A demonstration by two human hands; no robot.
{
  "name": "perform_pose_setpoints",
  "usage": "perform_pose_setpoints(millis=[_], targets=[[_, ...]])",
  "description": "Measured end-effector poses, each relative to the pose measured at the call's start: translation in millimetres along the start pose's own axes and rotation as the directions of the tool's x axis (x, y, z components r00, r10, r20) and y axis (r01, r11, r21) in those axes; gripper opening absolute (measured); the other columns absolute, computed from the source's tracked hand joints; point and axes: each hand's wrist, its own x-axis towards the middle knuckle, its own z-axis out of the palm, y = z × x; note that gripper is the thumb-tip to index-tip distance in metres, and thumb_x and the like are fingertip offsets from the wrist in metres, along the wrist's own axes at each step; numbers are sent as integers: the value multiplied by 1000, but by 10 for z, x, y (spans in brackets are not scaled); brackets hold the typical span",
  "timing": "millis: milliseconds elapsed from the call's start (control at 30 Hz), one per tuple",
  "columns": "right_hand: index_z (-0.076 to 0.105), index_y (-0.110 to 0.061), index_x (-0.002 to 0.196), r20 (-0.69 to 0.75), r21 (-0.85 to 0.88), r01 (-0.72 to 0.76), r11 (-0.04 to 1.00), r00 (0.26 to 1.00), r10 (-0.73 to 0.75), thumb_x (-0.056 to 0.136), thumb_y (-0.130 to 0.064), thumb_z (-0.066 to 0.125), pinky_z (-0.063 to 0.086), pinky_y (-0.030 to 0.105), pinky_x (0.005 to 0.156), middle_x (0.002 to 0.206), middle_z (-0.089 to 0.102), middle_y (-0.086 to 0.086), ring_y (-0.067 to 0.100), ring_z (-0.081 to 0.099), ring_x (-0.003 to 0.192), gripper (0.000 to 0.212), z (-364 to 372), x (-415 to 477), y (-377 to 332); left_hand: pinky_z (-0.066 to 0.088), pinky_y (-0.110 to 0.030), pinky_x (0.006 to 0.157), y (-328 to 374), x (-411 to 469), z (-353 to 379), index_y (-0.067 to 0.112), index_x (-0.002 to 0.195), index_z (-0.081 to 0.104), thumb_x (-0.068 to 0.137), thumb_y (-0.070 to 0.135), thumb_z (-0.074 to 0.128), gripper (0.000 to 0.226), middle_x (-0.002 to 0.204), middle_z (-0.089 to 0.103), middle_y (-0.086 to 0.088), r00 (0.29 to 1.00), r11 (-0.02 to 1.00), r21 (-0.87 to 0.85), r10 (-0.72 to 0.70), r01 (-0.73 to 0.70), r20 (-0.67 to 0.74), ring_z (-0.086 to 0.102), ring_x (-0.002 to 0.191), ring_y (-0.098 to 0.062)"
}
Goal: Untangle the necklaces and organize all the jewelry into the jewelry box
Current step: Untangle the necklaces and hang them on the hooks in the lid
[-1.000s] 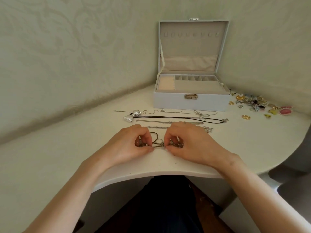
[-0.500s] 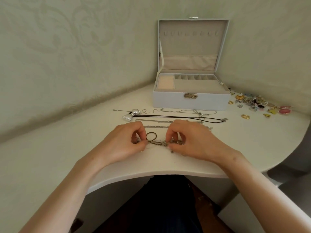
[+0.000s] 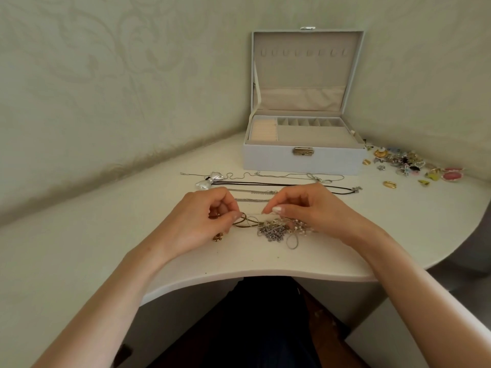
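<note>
- The left hand [image 3: 202,221] pinches a dark cord loop [image 3: 243,222] between thumb and curled fingers.
- The right hand [image 3: 316,208], fingers curled, pinches a thin strand at the top of the tangle of necklaces [image 3: 276,231].
- The tangle lies on the table [image 3: 265,261], between the two grips and slightly nearer the person.
- A gold pendant [image 3: 218,237] sits just beside the left grip, on its near side.
- Laid-out necklaces [image 3: 265,184] lie just beyond both grips.
- The open jewelry box [image 3: 303,162] stands farther beyond, with loose small jewelry [image 3: 406,166] well off to the right.
</note>
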Motion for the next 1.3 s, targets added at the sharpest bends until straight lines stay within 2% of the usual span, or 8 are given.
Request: perform_pose_setpoints(millis=[167, 367, 567, 700, 867, 1067, 1200, 1300], targets=[[70, -16, 94, -7, 20, -6, 1000, 1000, 6, 91, -14, 59, 34, 17, 53, 55, 45, -1, 9, 41, 52, 11, 3, 6, 38, 41, -17, 79, 10, -8, -2, 20, 78, 63, 86, 20, 65, 8, 60, 65, 11, 998, 1000, -16, 24, -25, -53, 58, 65, -5], [69, -22, 89, -51, 34, 14, 999, 999, -12, 83, -8, 69, 38, 15, 58, 63, 55, -10, 6, 48, 62, 15, -54, -19, 11, 39, -11, 72, -9, 1, -35, 23, 77, 64, 85, 22, 66, 8, 61, 60, 11, 994, 999, -44, 3, -7, -106, 56, 64, -2], [71, -18, 81, -79, -14, -3, 1000, 997, 1, 79, -4, 71, 39, 11, 57, 74, 63, -1, 1, 49, 59, 14, -81, -36, -19, 47, -27, 70, -44, 15, -57, 21, 82, 62, 88, 20, 61, 7, 64, 61, 6, 994, 994, -111, -12, 0, -108, 59, 62, -8], [71, -17, 76, -73, -76, -14, 997, 997, 8, 78, 0, 70, 44, 15, 58, 68, 67, -10, 3, 56, 58, 17, -85, -39, -24, 38, -9, 50, -51, 33, -53, 19, 83, 60, 91, 18, 58, 8, 59, 57, 13, 992, 990, -143, -18, 0, -125, 57, 54, -7], [70, -20, 74, -87, -97, 16, 995, 996, -24, 76, -7, 74, 38, 16, 59, 76, 65, 16, 11, 48, 61, 14, -98, -40, 24, 44, -16, 55, -106, 27, -53, 18, 81, 62, 87, 19, 63, 6, 68, 61, 6, 992, 994, -109, -34, 21, -120, 55, 53, -6], [71, -12, 72, -136, -78, 21, 997, 990, -31, 78, -14, 75, 43, 15, 62, 68, 67, -4, 6, 55, 62, 7, -82, -33, 54, 43, -12, 65, -158, 21, -58, 20, 82, 66, 85, 18, 66, 4, 77, 66, 7, 995, 997, -61, -51, 46, -90, 58, 70, -5], [69, -12, 70, -159, -122, 30, 992, 986, -49, 78, -9, 74, 36, 10, 60, 64, 62, -14, 1, 49, 60, 10, -84, -36, 62, 46, -12, 66, -136, 12, -99, 15, 90, 66, 92, 12, 56, 12, 68, 66, 7, 997, 976, -206, -72, 66, -24, 61, 67, -3], [67, -12, 72, -167, -95, 26, 995, 985, -42, 80, -9, 70, 39, 11, 60, 63, 64, -11, 0, 51, 58, 10, -87, -51, 39, 54, -22, 68, -107, -1, -132, 11, 96, 64, 96, 10, 48, 16, 64, 61, 7, 992, 926, -358, -115, 123, 43, 67, 73, -10]])
